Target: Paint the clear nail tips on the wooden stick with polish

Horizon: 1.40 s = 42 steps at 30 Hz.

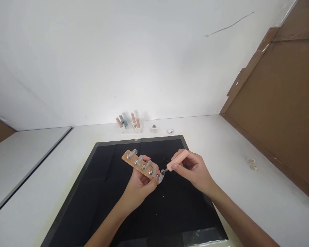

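Note:
My left hand [141,183] grips a wooden nail tip stand [125,156], tilted above the black mat. Several clear false nails [140,159] stick up from silver ball-like mounts along it. In my right hand [193,168] is a nail polish brush by its pink cap handle [178,160]. The dark brush tip meets the false nail [162,174] at the stand's right end, near my left fingertips. Part of the stand is hidden behind my left fingers.
The black mat [105,192] lies on a white table [247,147]. Along the back wall stand several nail polish bottles [138,127], an uncapped bottle [154,129] and a small round dish [170,131]. Two small round pieces [252,164] lie at right, near a brown cardboard panel [278,113].

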Motion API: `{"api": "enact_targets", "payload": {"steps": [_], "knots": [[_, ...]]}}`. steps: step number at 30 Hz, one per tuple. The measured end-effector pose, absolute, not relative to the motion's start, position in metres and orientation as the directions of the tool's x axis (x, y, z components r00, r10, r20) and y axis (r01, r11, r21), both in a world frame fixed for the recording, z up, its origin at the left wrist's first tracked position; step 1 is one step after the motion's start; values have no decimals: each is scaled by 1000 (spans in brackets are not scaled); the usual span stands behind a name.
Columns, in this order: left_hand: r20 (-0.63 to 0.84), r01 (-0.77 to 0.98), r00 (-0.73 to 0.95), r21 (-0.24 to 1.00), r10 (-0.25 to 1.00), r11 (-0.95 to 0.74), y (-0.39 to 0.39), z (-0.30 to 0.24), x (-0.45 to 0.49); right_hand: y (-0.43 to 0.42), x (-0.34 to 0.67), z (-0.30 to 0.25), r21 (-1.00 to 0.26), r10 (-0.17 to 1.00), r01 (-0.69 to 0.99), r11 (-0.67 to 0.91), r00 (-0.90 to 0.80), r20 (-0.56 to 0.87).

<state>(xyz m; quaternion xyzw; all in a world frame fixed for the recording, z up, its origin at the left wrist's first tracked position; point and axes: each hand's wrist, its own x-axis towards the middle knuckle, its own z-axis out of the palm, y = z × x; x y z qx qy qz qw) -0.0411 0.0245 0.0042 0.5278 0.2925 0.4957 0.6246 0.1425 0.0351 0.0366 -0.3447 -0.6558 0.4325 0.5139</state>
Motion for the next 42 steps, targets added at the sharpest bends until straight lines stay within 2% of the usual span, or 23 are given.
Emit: {"api": "enact_targets", "payload": {"steps": [4,12,15,18,21,28,32,38,42], "knots": [[146,-265,310,962,939,-62,23,5,-40,35,143,36,-918,874,46,395,-326,360],[104,-199,297,979,949,-45,20,2,-41,39,143,35,-913,922,185,363,-212,324],[100,-159,291,986,952,-55,19,0,-42,38,144,36,-916,917,142,376,-201,345],[113,-112,288,990,951,-83,19,-2,-42,36,144,38,-913,889,98,396,-291,354],[116,-85,300,992,947,-94,19,-3,-42,34,144,38,-902,875,147,405,-348,336],[129,-58,295,991,947,-117,19,-4,-43,37,144,35,-871,905,280,404,-264,335],[135,-53,284,991,949,-126,20,-5,-42,37,145,36,-882,916,263,391,-207,344],[129,-50,269,992,955,-120,19,-4,-42,34,145,37,-882,873,202,426,-348,342],[119,-53,276,993,954,-109,19,-5,-43,35,143,36,-872,892,266,412,-315,325]]}}
